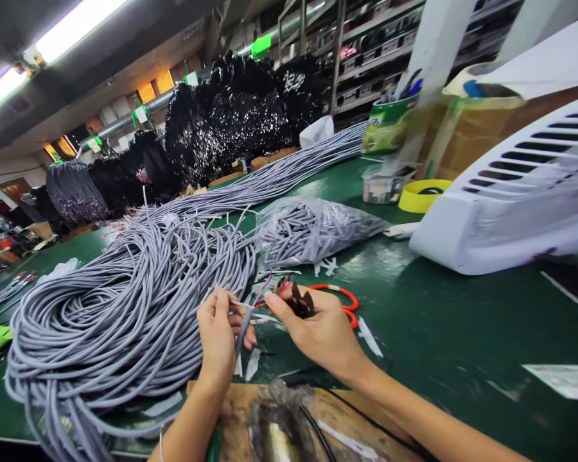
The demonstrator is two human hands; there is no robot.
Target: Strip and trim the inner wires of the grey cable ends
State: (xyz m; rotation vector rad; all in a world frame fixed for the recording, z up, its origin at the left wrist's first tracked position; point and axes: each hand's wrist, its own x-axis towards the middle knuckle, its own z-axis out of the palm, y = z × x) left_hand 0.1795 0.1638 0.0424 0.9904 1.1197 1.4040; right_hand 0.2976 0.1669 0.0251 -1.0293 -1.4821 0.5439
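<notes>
My left hand (216,330) is closed around the end of a grey cable (243,328), with a pale strand pinched at its fingertips. Thin coloured wires (261,292) come out of the cable's stripped end and run across to my right hand (325,330). That hand is closed, and the wires meet its thumb and fingers. A dark, pointed piece (302,303) shows among its fingers. Behind the knuckles appear orange loop handles (349,298); whether they belong to the dark piece, I cannot tell. A large coil of grey cables (106,321) lies left of my hands.
A plastic bag of short grey cable pieces (313,228) lies ahead. At right are a white slotted housing (501,199), a yellow tape roll (421,196) and a green can (390,128). A wooden board (236,423) with a metal device (277,433) is below my hands.
</notes>
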